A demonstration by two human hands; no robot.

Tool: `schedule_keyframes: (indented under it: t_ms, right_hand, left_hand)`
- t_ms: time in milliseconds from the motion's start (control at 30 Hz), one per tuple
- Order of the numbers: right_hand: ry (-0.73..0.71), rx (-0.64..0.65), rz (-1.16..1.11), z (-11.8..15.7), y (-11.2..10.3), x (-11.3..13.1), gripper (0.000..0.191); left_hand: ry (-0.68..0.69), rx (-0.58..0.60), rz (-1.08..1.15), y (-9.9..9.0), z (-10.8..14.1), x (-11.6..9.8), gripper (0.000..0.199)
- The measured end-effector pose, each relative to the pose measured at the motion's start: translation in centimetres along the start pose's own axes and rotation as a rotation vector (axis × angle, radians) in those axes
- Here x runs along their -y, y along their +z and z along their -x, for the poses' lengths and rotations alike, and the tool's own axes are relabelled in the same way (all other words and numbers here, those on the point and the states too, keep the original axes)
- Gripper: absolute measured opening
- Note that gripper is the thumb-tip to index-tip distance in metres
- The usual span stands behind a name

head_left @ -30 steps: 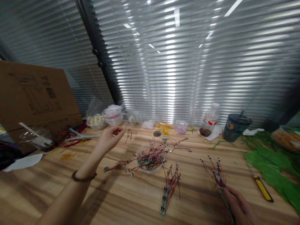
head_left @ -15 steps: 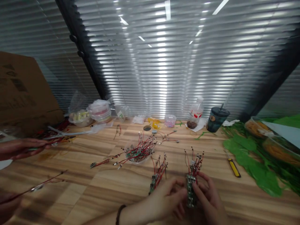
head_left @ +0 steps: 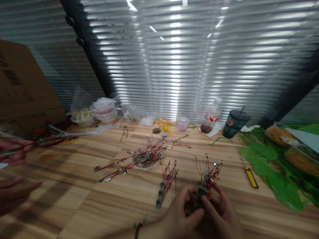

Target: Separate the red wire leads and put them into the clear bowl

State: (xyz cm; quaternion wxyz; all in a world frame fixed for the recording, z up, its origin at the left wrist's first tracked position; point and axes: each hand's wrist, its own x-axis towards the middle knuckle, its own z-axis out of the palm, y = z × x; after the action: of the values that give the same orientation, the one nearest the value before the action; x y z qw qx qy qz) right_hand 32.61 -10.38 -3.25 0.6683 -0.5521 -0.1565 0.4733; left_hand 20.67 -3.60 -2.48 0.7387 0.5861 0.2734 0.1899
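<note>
Near the front of the table, my left hand (head_left: 183,210) and my right hand (head_left: 220,209) are closed around a stack of small green circuit boards (head_left: 202,191). Red and black wires (head_left: 210,176) with small dark tips fan out from the stack's far end. My fingers cover its lower part. Just left of my hands lies another circuit board strip (head_left: 160,196) with red wires pointing away from me. Beyond it, a clear shallow dish (head_left: 149,167) overflows with a tangle of wired parts (head_left: 147,156).
A co-worker's hands (head_left: 15,191) are at the left edge. A yellow screwdriver (head_left: 251,178) lies to the right, beside green leaves (head_left: 269,166). Along the back stand a bottle (head_left: 211,114), a dark cup (head_left: 235,124) and plastic tubs (head_left: 104,111). A cardboard box (head_left: 25,86) stands at left.
My left hand has come round the board stack, which is tilted more. A wired piece from the co-worker's lower hand now lies left of the dish. The view has shifted slightly.
</note>
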Motion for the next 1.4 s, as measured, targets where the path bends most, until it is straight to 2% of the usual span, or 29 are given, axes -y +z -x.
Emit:
schedule_keyframes:
  t_ms: [100, 167, 267, 400, 533, 633, 800, 1000, 1100, 1267, 1400]
  right_hand:
    - [0.042, -0.012, -0.012, -0.4, -0.6, 0.1, 0.067]
    - [0.042, -0.032, -0.012, -0.5, -0.9, -0.1, 0.061]
    - [0.045, -0.009, -0.031, -0.6, -1.2, -0.6, 0.055]
    - [0.071, 0.107, -0.083, -0.9, -1.6, -0.9, 0.055]
    - [0.143, 0.194, -0.045, -0.8, -1.4, -0.4, 0.031]
    - [0.184, 0.208, -0.099, -0.5, -1.1, 0.0, 0.022]
    - [0.117, 0.134, -0.06, -0.9, -1.3, -0.2, 0.028]
    - [0.0, 0.191, 0.021, -0.6, -1.0, -0.2, 0.022]
    - [-0.005, 0.205, 0.031, -0.4, -0.8, -0.2, 0.021]
    - [0.056, 0.207, -0.083, -0.6, -1.0, -0.5, 0.026]
    - [0.02, 0.209, -0.018, -0.5, -0.9, -0.1, 0.023]
  left_hand:
    - [-0.163, 0.004, 0.024, 0.0, -0.1, 0.5, 0.059]
    - [-0.182, 0.056, -0.055, 0.0, -0.1, 0.7, 0.06]
    - [-0.067, 0.108, -0.197, -0.2, 0.2, 0.8, 0.06]
    - [0.07, 0.039, -0.196, -0.4, 0.4, 0.5, 0.056]
    - [0.033, -0.019, -0.161, -0.5, 0.3, 0.0, 0.05]
    - [0.047, 0.026, -0.21, -0.6, 0.2, 0.2, 0.048]
    - [0.069, 0.09, -0.333, -0.8, 0.1, 1.1, 0.051]
    - [0.134, 0.054, -0.307, -0.8, 0.2, 1.2, 0.045]
    - [0.163, 0.044, -0.334, -0.7, 0.4, 0.8, 0.041]
    - [0.195, 0.059, -0.403, -0.6, 0.5, 0.7, 0.039]
    - [0.177, 0.048, -0.422, -0.8, 0.3, 0.6, 0.04]
